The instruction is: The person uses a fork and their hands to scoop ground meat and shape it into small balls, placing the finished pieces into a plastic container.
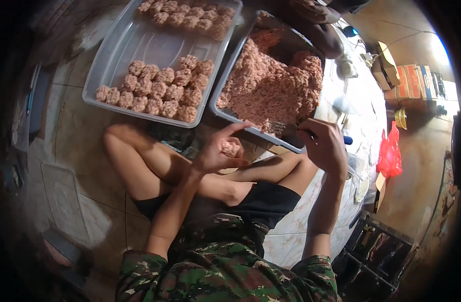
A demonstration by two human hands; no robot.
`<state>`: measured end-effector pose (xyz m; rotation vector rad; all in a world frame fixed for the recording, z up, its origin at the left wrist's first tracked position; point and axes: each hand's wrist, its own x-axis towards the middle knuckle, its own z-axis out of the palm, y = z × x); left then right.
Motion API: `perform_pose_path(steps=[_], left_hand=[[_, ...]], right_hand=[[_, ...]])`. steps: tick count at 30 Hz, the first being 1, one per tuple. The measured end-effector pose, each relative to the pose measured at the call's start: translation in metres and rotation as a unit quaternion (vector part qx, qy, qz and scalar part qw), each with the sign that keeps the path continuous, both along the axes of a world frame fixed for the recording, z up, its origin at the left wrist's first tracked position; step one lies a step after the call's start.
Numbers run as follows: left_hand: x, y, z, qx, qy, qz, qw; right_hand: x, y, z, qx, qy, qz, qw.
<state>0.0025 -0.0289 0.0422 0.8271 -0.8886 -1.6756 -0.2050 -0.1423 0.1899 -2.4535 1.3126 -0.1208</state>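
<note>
A lump of minced meat (230, 148) rests in the curled palm of my left hand (217, 151), just outside the near edge of a grey plastic tub (249, 130). The thumb and forefinger of this hand are spread. My right hand (327, 145) is at the tub's near right corner, its fingers closed around a utensil (283, 128). The utensil's blurred head touches the minced meat (268, 81) heaped in the tub. A blue handle end (348, 140) shows past the hand. Left of the tub, a clear plastic container (140, 41) holds rows of meatballs (155, 89) at its near and far ends.
Another person's arm (325, 37) is beside the tub's far right corner. My crossed legs (147, 162) lie below both containers. On the right are a red plastic bag (390, 151), cardboard boxes (412, 83) and a black crate (374, 253). A cable runs near the wall.
</note>
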Motion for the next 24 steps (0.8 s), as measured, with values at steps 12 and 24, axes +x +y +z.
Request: perform_pose_path(steps=[12, 24], left_hand=[[0.000, 0.014, 0.011, -0.110, -0.099, 0.083, 0.985], [0.017, 0.012, 0.011, -0.110, 0.031, 0.123, 0.986]], right_hand=[[0.031, 0.047, 0.014, -0.011, -0.007, 0.054, 0.998], [0.049, 0.076, 0.023, -0.005, -0.034, 0.032, 0.999]])
